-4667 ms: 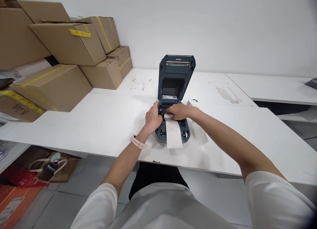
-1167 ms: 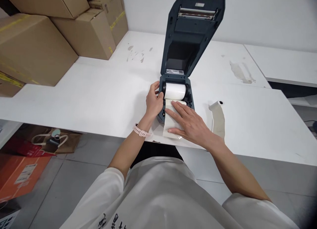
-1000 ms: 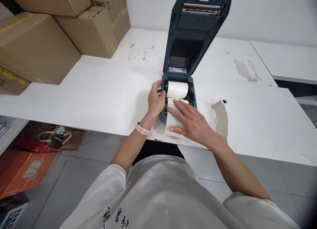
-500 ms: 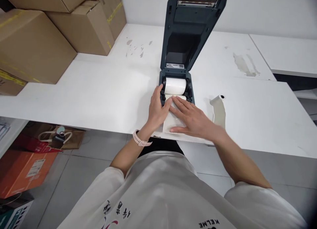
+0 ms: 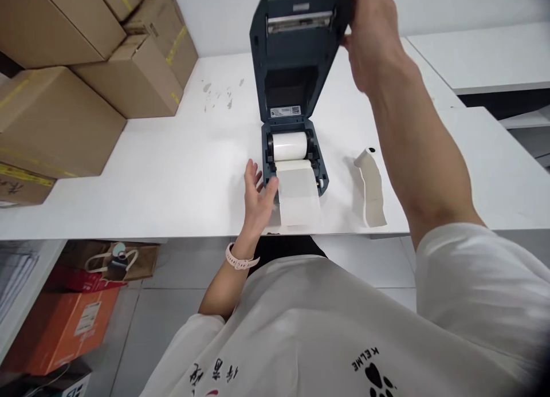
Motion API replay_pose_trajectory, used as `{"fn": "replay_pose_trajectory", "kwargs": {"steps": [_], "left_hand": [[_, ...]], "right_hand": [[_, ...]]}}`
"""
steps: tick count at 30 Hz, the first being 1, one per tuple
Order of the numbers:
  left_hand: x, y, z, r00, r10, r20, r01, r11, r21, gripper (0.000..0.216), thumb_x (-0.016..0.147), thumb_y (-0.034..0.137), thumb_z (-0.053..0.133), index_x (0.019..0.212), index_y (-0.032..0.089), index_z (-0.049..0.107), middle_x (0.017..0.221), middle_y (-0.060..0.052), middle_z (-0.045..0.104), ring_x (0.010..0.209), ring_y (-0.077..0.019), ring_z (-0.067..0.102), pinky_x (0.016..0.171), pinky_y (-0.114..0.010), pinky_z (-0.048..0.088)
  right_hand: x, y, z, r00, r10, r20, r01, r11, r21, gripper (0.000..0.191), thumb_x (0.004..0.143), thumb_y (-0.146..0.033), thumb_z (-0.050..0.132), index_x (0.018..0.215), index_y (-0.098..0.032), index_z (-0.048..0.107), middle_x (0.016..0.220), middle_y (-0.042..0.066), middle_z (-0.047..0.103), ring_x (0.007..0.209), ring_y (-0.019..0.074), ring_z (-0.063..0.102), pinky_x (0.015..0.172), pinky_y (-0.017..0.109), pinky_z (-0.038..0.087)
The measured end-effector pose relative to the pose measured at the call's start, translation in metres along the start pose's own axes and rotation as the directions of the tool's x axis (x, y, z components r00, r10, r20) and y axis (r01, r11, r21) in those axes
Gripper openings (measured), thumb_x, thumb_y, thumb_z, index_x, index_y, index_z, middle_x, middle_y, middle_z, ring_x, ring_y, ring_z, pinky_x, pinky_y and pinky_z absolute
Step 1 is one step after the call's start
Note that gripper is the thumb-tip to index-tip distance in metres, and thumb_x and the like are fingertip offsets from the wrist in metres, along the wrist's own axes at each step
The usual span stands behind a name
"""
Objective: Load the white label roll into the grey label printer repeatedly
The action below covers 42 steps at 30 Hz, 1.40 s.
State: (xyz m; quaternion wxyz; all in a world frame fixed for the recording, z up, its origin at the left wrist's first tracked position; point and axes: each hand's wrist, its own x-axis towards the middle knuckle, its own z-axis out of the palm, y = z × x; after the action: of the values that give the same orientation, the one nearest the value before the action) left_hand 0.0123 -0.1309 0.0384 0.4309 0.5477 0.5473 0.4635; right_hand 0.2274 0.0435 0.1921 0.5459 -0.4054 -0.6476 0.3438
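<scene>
**Right hand on the raised lid, left hand loose by the paper**

A dark blue printer (image 5: 321, 181) sits near the front edge of the white table (image 5: 172, 185). Its lid (image 5: 292, 59) stands raised and tilted back, so the inside faces the camera. The right hand (image 5: 372, 39) is up at the lid's top right corner with its grip closed on that edge. The fingers curl over the rim, and their tips are hidden behind it.

A white roll (image 5: 289, 146) lies crosswise in the printer's well, between the two side holders. From it the paper (image 5: 298, 196) runs forward over the printer's front and lies flat on the table, ending just short of the table's edge.

The left hand (image 5: 256, 199) is low at the printer's front left corner. Its grip is open, fingers spread and holding nothing. The thumb touches the left edge of the paper, and the fingertips are just beside the printer's side. A pink watch (image 5: 238, 260) is on that wrist.

To the right of the printer, apart from it, a loose strip (image 5: 372, 191) lies on the table with a small curled end at its far tip. Brown boxes (image 5: 55, 122) with yellow tape are stacked on the table's left part, well apart from the printer.
</scene>
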Motion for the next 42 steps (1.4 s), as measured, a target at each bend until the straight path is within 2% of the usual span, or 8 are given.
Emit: {"fn": "replay_pose_trajectory", "kwargs": {"steps": [5, 9, 14, 27, 30, 33, 36, 42], "left_hand": [[0.014, 0.016, -0.004, 0.996, 0.025, -0.085, -0.035, 0.993, -0.109, 0.064, 0.101, 0.063, 0.039, 0.159, 0.043, 0.023, 0.172, 0.000, 0.026, 0.161, -0.0244, 0.024, 0.128, -0.044, 0.032], [0.023, 0.022, 0.006, 1.000, 0.010, -0.008, -0.011, 0.993, -0.115, 0.071, 0.097, 0.063, 0.051, 0.158, 0.043, 0.023, 0.173, 0.002, 0.022, 0.163, -0.0262, 0.015, 0.130, -0.043, 0.030], [0.019, 0.013, 0.014, 0.995, -0.064, 0.076, 0.076, 0.983, -0.167, 0.082, 0.093, 0.061, 0.060, 0.160, 0.039, 0.019, 0.171, -0.002, 0.027, 0.160, -0.0298, 0.026, 0.127, -0.044, 0.037], [-0.001, -0.009, 0.021, 0.980, 0.063, -0.188, -0.087, 0.989, -0.122, 0.070, 0.084, 0.061, 0.071, 0.143, 0.034, 0.044, 0.154, -0.009, 0.050, 0.139, -0.0275, 0.052, 0.109, -0.042, 0.049], [-0.037, -0.012, 0.022, 0.922, 0.003, -0.388, -0.041, 0.995, -0.089, 0.043, 0.085, 0.053, 0.071, 0.117, 0.026, 0.058, 0.116, -0.006, 0.066, 0.093, -0.0154, 0.066, 0.080, -0.029, 0.054], [-0.058, -0.010, 0.024, 0.974, -0.224, -0.032, 0.213, 0.955, -0.208, 0.035, 0.086, 0.055, 0.066, 0.089, 0.021, 0.061, 0.071, 0.002, 0.059, 0.058, -0.0099, 0.056, 0.055, -0.024, 0.043], [-0.052, 0.002, 0.025, 0.876, -0.380, 0.296, 0.461, 0.838, -0.290, 0.040, 0.079, 0.057, 0.071, 0.077, 0.019, 0.060, 0.061, 0.003, 0.058, 0.046, -0.0076, 0.051, 0.045, -0.023, 0.032], [-0.045, 0.008, 0.017, 0.895, -0.323, 0.309, 0.402, 0.884, -0.240, 0.042, 0.079, 0.055, 0.073, 0.066, 0.018, 0.058, 0.053, 0.003, 0.058, 0.041, -0.0059, 0.046, 0.043, -0.023, 0.029]], "right_hand": [[-0.140, -0.002, 0.021, 0.976, -0.090, -0.197, 0.050, 0.978, -0.203, 0.032, 0.097, -0.046, 0.058, 0.098, -0.018, 0.075, 0.108, 0.005, 0.077, 0.108, 0.0232, 0.071, 0.104, 0.043, 0.053], [-0.200, 0.024, 0.031, 0.989, 0.106, -0.103, -0.142, 0.870, -0.472, 0.047, 0.100, -0.053, 0.049, 0.143, -0.035, 0.054, 0.146, 0.007, 0.058, 0.146, 0.0315, 0.046, 0.118, 0.059, 0.040], [-0.195, 0.061, 0.028, 0.937, 0.346, 0.055, -0.332, 0.927, -0.172, 0.088, 0.094, -0.068, 0.047, 0.165, -0.036, 0.006, 0.169, 0.005, 0.030, 0.157, 0.0318, 0.028, 0.119, 0.059, 0.041], [-0.202, 0.074, 0.035, 0.851, 0.520, 0.069, -0.510, 0.790, 0.341, 0.111, 0.070, -0.063, 0.081, 0.162, -0.039, 0.023, 0.164, -0.001, 0.042, 0.153, 0.0316, 0.039, 0.128, 0.053, 0.034], [-0.202, 0.074, 0.036, 0.856, 0.513, 0.066, -0.503, 0.797, 0.334, 0.105, 0.074, -0.060, 0.078, 0.162, -0.038, 0.024, 0.165, -0.001, 0.041, 0.153, 0.0305, 0.039, 0.128, 0.053, 0.034], [-0.203, 0.072, 0.038, 0.869, 0.490, 0.061, -0.484, 0.821, 0.301, 0.100, 0.076, -0.061, 0.073, 0.161, -0.037, 0.025, 0.166, -0.001, 0.039, 0.153, 0.0304, 0.039, 0.127, 0.053, 0.035], [-0.202, 0.068, 0.037, 0.868, 0.492, 0.067, -0.491, 0.830, 0.266, 0.100, 0.078, -0.059, 0.070, 0.162, -0.034, 0.023, 0.165, 0.002, 0.041, 0.151, 0.0305, 0.041, 0.126, 0.052, 0.037], [-0.181, 0.062, 0.030, 0.898, 0.439, 0.029, -0.440, 0.896, 0.050, 0.107, 0.078, -0.054, 0.072, 0.164, -0.041, 0.011, 0.170, -0.001, 0.028, 0.157, 0.0301, 0.029, 0.125, 0.054, 0.034]]}}
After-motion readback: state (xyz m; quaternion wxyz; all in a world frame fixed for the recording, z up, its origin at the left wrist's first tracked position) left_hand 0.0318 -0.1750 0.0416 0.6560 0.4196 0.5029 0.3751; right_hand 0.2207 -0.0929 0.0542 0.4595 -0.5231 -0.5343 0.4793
